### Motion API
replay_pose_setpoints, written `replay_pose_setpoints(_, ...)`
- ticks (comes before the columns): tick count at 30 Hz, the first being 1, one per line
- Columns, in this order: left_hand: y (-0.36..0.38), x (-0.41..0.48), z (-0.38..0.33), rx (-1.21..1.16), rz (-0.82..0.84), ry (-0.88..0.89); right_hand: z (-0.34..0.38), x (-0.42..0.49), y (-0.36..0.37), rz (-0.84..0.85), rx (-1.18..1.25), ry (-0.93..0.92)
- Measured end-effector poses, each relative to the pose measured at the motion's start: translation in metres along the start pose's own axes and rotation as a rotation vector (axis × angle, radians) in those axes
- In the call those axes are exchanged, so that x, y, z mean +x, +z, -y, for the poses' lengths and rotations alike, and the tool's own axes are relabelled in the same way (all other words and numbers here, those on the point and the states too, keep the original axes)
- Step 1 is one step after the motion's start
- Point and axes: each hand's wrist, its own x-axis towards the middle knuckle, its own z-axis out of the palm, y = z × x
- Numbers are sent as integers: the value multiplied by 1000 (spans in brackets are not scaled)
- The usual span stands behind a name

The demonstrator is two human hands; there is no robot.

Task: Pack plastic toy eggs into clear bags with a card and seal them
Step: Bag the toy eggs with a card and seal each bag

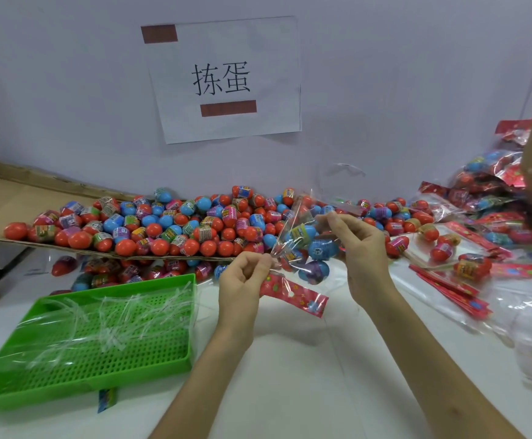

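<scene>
A clear bag (pixel 293 239) with several toy eggs inside, among them a blue egg (pixel 320 249), hangs between my two hands above the white table. My left hand (pixel 242 280) pinches the bag's lower left edge, just above its red patterned header (pixel 294 296), which hangs down. My right hand (pixel 358 245) pinches the bag's upper right edge. A big heap of red, blue and pink toy eggs (pixel 169 226) lies on a cardboard sheet behind the hands.
A green perforated tray (pixel 109 369) with several clear plastic strips stands at the front left. Empty red-header bags (pixel 448 280) and loose eggs lie at the right, with filled bags (pixel 492 179) piled beyond them. A paper sign hangs on the wall.
</scene>
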Motion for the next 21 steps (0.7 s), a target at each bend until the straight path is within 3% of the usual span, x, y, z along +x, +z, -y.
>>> replay_pose_setpoints(6,3,0,3,-79,119,-90,0,-3,2,52,14,-48)
replay_pose_setpoints(13,-4,1,-1,-38,263,-44,-4,-8,4,403,-71,55)
replay_pose_setpoints(21,-7,1,-6,-134,2,-3,-8,-9,12,357,-100,109)
